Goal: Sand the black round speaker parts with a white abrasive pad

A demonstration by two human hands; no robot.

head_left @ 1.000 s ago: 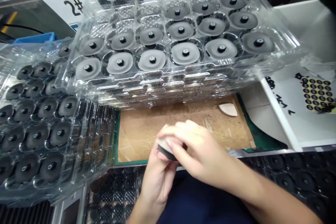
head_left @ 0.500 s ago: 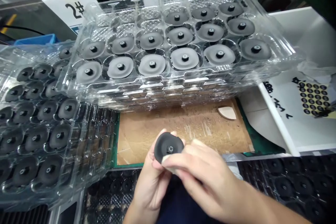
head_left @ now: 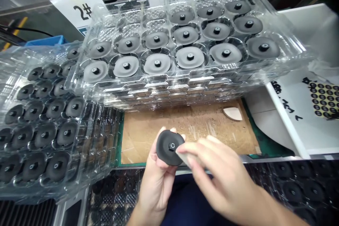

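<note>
Head: black disc (head_left: 169, 147) clenched in left grip (head_left: 156, 183); right grip (head_left: 222, 176) seemingly pinching pale pad (head_left: 184, 158).

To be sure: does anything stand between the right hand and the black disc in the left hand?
Yes: only the pale flat piece that the right hand holds, against the edge of the black disc.

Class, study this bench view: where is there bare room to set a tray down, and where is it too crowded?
Bare brown cardboard lies between the stacked clear trays behind and the right hand in front; a pale wedge sits on it. Crowded: the left side, with more trays of dark discs, and the front right.
</note>
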